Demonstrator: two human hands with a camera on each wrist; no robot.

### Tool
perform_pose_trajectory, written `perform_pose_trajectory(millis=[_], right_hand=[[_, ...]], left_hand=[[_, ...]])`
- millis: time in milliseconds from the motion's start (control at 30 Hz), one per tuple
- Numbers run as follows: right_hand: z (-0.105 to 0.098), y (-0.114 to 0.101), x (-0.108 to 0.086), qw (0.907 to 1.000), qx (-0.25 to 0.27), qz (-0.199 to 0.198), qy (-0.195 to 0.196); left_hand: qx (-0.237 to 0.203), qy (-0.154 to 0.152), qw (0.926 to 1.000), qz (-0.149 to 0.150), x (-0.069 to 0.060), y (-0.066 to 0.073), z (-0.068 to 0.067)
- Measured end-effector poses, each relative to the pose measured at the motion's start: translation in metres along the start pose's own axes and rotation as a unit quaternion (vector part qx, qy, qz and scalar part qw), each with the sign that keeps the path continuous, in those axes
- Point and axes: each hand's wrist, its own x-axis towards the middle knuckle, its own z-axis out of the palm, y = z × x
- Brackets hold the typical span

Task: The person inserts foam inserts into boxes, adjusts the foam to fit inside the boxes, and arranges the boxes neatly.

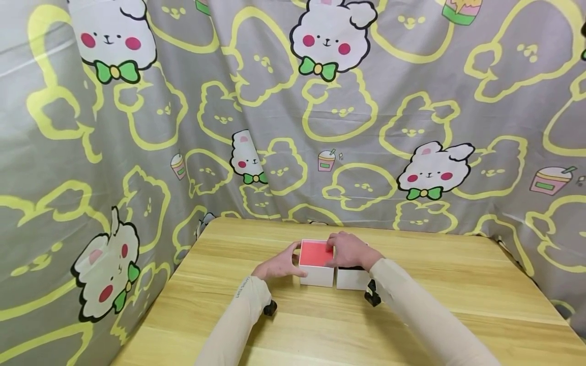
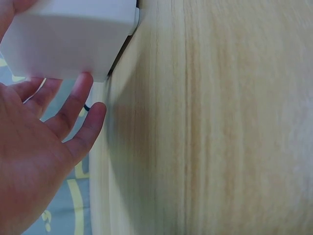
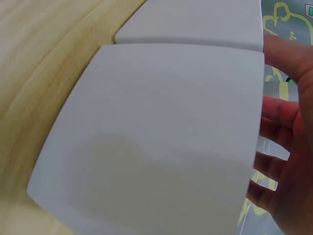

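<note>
A white open-topped box [image 1: 317,276] with a flat red surface [image 1: 316,252] inside its rim stands on the wooden table. My left hand [image 1: 280,263] holds its left side, thumb at the front and fingers toward the back. Up close in the left wrist view, the fingertips [image 2: 84,81] touch the white wall. My right hand [image 1: 350,250] arches over a second white box [image 1: 351,279], its fingertips at the right edge of the red surface. Whether they pinch anything is hidden. In the right wrist view, the fingers [image 3: 278,111] lie behind the top edge of a white wall.
The two boxes stand side by side with a narrow gap. The second box has a dark interior, mostly covered by my right hand. Wooden tabletop [image 1: 284,335] extends around them. A grey patterned curtain [image 1: 284,117] hangs along the back and left side.
</note>
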Motion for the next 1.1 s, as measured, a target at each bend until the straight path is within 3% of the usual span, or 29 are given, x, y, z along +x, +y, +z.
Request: perform_pose_trajectory(millis=[333, 500, 867, 1100], right_hand=[[0.010, -0.002, 0.004, 0.9952, 0.087, -0.033, 0.029], [0.010, -0.006, 0.009, 0.9923, 0.117, -0.030, 0.027], [0.009, -0.014, 0.017, 0.9933, 0.114, -0.019, 0.009], [0.013, -0.019, 0.021, 0.9928, 0.120, -0.009, 0.006]], left_hand=[[-0.007, -0.003, 1.0000, 0.002, 0.001, -0.002, -0.001], [-0.006, -0.008, 0.9999, 0.010, 0.001, -0.002, -0.001], [0.005, 0.007, 0.9999, 0.007, -0.001, 0.002, -0.001], [0.002, -0.005, 0.9998, 0.021, 0.001, 0.000, 0.000]])
